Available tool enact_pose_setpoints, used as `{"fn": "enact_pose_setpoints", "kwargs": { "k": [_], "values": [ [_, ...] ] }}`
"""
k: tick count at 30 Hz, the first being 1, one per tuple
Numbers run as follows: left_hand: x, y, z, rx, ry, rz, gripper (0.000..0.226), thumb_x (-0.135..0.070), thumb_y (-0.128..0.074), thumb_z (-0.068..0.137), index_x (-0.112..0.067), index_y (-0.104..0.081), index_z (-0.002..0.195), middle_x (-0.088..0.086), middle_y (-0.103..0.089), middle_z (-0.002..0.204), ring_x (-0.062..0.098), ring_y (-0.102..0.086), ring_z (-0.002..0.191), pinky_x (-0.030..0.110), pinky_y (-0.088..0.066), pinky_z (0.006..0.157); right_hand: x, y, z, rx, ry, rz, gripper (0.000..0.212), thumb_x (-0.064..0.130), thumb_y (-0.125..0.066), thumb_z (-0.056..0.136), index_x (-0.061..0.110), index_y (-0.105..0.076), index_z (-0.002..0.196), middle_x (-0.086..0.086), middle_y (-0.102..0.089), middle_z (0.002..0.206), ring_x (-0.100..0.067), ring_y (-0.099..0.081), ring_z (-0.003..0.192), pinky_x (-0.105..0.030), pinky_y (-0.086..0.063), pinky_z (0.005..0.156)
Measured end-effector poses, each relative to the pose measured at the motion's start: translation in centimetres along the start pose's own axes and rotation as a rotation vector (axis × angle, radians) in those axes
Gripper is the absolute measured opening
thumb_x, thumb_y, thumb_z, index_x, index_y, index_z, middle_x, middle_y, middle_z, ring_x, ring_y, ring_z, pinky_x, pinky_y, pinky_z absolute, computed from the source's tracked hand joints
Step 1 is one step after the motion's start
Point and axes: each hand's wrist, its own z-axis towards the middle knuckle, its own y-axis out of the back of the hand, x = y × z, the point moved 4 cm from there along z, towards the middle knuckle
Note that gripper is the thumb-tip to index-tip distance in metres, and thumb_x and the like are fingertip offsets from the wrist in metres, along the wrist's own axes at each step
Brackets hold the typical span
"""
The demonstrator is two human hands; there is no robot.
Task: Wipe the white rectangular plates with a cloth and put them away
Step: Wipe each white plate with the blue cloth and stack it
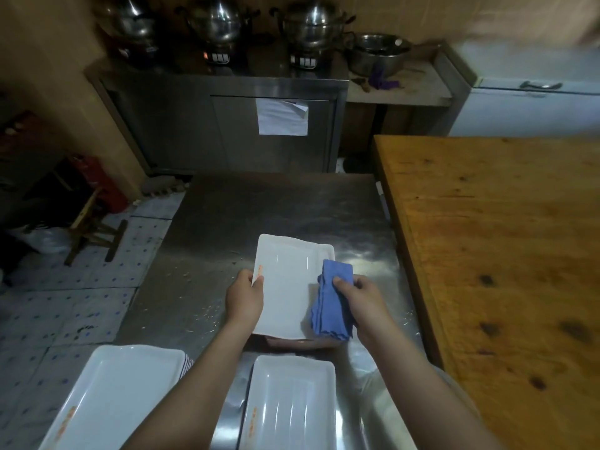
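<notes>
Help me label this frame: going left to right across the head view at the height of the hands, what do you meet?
In order: tiled floor → steel counter → left hand → white plate it grips → blue cloth → right hand holding that cloth → wooden table.

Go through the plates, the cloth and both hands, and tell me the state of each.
White rectangular plate in the middle: gripped at left edge, face up.
Blue cloth: against that plate's right edge.
Left hand: grips the plate.
Right hand: grips the cloth.
Near centre white plate: face up, untouched.
Near left white plate: face up, untouched.
</notes>
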Motion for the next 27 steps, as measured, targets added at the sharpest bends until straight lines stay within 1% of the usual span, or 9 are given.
{"fn": "enact_pose_setpoints", "kwargs": {
  "k": [5, 8, 10, 13, 17, 19, 22, 25, 27],
  "values": [
    [-0.3, 0.8, -0.2, 0.070, 0.111, -0.130, 0.016, -0.027, -0.043, 0.095, -0.014, -0.042, 0.086, 0.004, -0.051, 0.075, 0.020, -0.047, 0.063, 0.028, -0.030, 0.049, 1.9, 0.0, -1.7, -0.038, 0.083, -0.041, 0.011, 0.026, -0.061, 0.091, 0.019, -0.054, 0.087, -0.002, -0.063, 0.087, -0.016, -0.062, 0.079, -0.026, -0.048, 0.061],
    [-0.6, 1.5, -1.3, 0.102, 0.153, -0.272, 0.018, -0.030, -0.043, 0.096, -0.015, -0.041, 0.086, 0.006, -0.050, 0.079, 0.017, -0.045, 0.063, 0.026, -0.031, 0.051, 3.1, -0.8, -3.5, -0.012, 0.126, -0.025, 0.014, 0.025, -0.063, 0.090, 0.012, -0.059, 0.094, -0.006, -0.067, 0.090, -0.019, -0.065, 0.082, -0.031, -0.054, 0.068],
    [-0.9, 2.1, -2.3, 0.142, 0.166, -0.356, 0.016, -0.029, -0.044, 0.097, -0.014, -0.042, 0.093, 0.008, -0.052, 0.085, 0.018, -0.048, 0.068, 0.027, -0.035, 0.055, 3.9, -1.5, -5.1, 0.028, 0.160, -0.002, 0.019, 0.021, -0.064, 0.089, 0.006, -0.061, 0.100, -0.010, -0.069, 0.094, -0.023, -0.067, 0.085, -0.035, -0.055, 0.073],
    [-1.5, 3.2, -4.5, 0.211, 0.167, -0.460, 0.018, -0.032, -0.043, 0.098, -0.015, -0.044, 0.101, 0.003, -0.055, 0.084, 0.018, -0.054, 0.074, 0.026, -0.041, 0.057, 4.8, -2.8, -7.8, 0.093, 0.189, 0.030, 0.015, 0.018, -0.065, 0.088, 0.007, -0.061, 0.097, -0.012, -0.070, 0.094, -0.025, -0.068, 0.088, -0.039, -0.056, 0.079],
    [-1.9, 4.9, -8.0, 0.368, 0.228, -0.619, 0.031, -0.040, -0.038, 0.099, -0.016, -0.058, 0.099, 0.006, -0.068, 0.088, 0.025, -0.066, 0.077, 0.029, -0.049, 0.058, 4.6, -4.8, -11.1, 0.153, 0.188, 0.054, 0.012, 0.021, -0.068, 0.086, 0.014, -0.060, 0.091, -0.008, -0.070, 0.092, -0.022, -0.069, 0.085, -0.036, -0.057, 0.076],
    [-1.6, 5.7, -9.5, 0.408, 0.236, -0.630, 0.037, -0.044, -0.035, 0.099, -0.016, -0.059, 0.105, 0.011, -0.069, 0.095, 0.029, -0.067, 0.082, 0.033, -0.052, 0.063, 3.9, -5.4, -12.3, 0.100, 0.207, -0.077, 0.012, 0.027, -0.068, 0.085, 0.022, -0.058, 0.088, 0.000, -0.068, 0.087, -0.014, -0.067, 0.080, -0.029, -0.056, 0.067],
    [-0.7, 7.2, -11.7, 0.415, 0.218, -0.640, 0.037, -0.048, -0.036, 0.097, -0.021, -0.058, 0.109, 0.011, -0.068, 0.100, 0.031, -0.067, 0.085, 0.039, -0.055, 0.069, 2.5, -5.8, -13.9, -0.040, 0.306, -0.355, 0.012, 0.032, -0.065, 0.086, 0.028, -0.053, 0.085, 0.012, -0.061, 0.084, -0.003, -0.058, 0.072, -0.017, -0.041, 0.056],
    [0.2, 8.5, -13.4, 0.401, 0.173, -0.649, 0.036, -0.048, -0.037, 0.097, -0.022, -0.059, 0.109, 0.009, -0.069, 0.099, 0.030, -0.067, 0.087, 0.044, -0.055, 0.081, 1.5, -6.2, -15.9, -0.146, 0.452, -0.583, 0.021, 0.028, -0.059, 0.088, 0.024, -0.055, 0.108, 0.012, -0.058, 0.094, 0.002, -0.048, 0.071, -0.011, -0.032, 0.057],
    [0.6, 9.3, -14.4, 0.380, 0.160, -0.635, 0.035, -0.049, -0.035, 0.097, -0.025, -0.057, 0.110, 0.009, -0.068, 0.100, 0.030, -0.067, 0.088, 0.046, -0.054, 0.085, 1.1, -6.5, -17.4, -0.229, 0.549, -0.702, 0.030, 0.026, -0.057, 0.089, 0.022, -0.053, 0.118, 0.007, -0.059, 0.107, -0.003, -0.051, 0.083, -0.012, -0.033, 0.068]
  ]
}}
